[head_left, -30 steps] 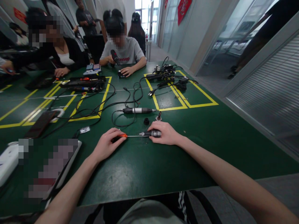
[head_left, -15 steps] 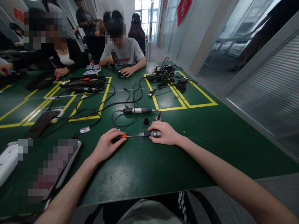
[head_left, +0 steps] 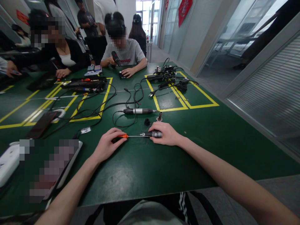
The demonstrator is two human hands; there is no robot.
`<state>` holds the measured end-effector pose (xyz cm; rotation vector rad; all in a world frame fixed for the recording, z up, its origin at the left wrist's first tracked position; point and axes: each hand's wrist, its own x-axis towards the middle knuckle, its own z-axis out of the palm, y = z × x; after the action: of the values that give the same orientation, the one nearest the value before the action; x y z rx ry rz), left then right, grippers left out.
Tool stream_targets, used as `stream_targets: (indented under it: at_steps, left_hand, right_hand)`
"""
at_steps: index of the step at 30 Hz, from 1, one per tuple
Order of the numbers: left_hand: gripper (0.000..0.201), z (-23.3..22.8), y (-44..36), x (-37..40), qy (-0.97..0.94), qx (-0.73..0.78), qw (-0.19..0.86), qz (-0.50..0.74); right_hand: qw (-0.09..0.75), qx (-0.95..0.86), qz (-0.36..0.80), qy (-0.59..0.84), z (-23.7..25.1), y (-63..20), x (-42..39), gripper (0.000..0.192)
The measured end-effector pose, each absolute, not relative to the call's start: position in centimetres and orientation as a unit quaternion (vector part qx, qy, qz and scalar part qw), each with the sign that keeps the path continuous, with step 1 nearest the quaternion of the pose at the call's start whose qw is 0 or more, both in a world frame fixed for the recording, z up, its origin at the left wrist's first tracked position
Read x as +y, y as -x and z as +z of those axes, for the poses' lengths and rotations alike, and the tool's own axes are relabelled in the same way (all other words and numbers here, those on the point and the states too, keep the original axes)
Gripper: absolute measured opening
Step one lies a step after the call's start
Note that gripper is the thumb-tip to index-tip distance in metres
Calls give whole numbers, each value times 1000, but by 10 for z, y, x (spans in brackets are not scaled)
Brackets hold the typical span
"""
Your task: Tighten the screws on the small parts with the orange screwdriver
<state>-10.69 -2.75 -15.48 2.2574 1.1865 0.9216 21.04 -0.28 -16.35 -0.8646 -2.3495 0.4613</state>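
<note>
Nothing has shifted: both hands stay on a green bench point(head_left: 145, 175) with yellow tape lines, beside a glass-walled corridor. Left hand point(head_left: 106, 146) grips an orange-collared screwdriver point(head_left: 126, 136); right hand point(head_left: 165, 133) clasps a small black-and-silver cylindrical tool point(head_left: 152, 134), centre-near.

red "assup" partly readable on grey t-shirt point(head_left: 127, 55).
</note>
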Motion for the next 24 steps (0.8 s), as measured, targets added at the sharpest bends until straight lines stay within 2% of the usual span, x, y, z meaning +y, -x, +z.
stream_targets:
  at_steps: [4,12,20,24]
  left_hand:
    - [27,-156,106,-28,-813,436,205,328]
    - [20,-156,107,-27,-817,425,227,316]
    - [30,-157,105,-27,-822,437,194,309]
    - [26,-156,105,-28,-825,429,200,310]
  right_hand:
    - [288,-883,173,327,-163,-211,-2,15]
    - [298,-884,172,318,-166,-211,-1,15]
    - [300,-883,169,319,-166,-211,-1,15]
    - [302,-883,170,316,-166,-211,-2,15]
